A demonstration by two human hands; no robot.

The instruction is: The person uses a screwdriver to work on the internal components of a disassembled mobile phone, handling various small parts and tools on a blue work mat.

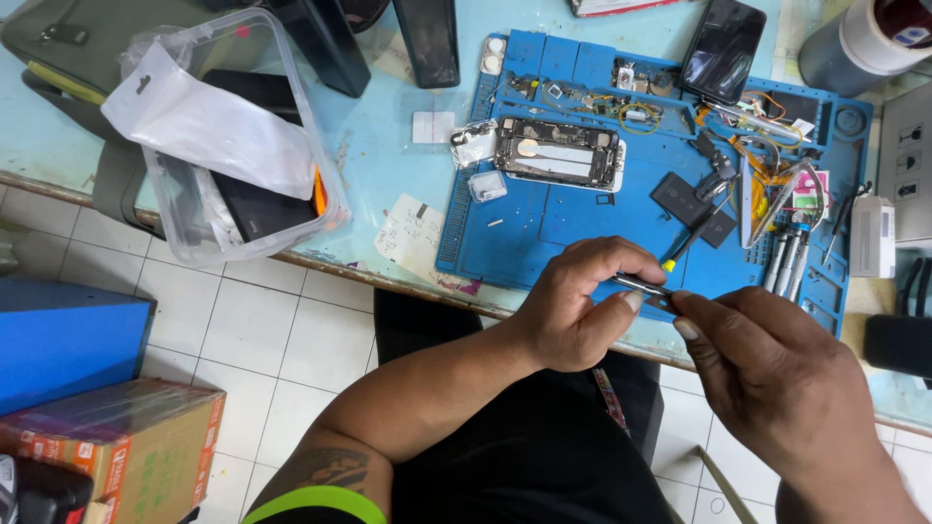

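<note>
So the desk (pixel 388 165) has a pale turquoise top with a worn front edge. A blue repair mat (pixel 573 233) sits on it, carrying an opened phone (pixel 558 152), small loose parts and a row of tools (pixel 788 257) at the right. Left of the mat there's a handwritten paper note (pixel 413 233), then a clear plastic tub (pixel 243 146) hanging over the edge. A dark phone (pixel 723 49) lies at the mat's top.

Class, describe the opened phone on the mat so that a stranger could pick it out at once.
Find the blue work mat on the pale blue table. Near its upper middle, above the left hand, lies the opened phone. Unlike the intact black phone at the mat's top edge, it has no cover and shows its bare inner parts.
</note>
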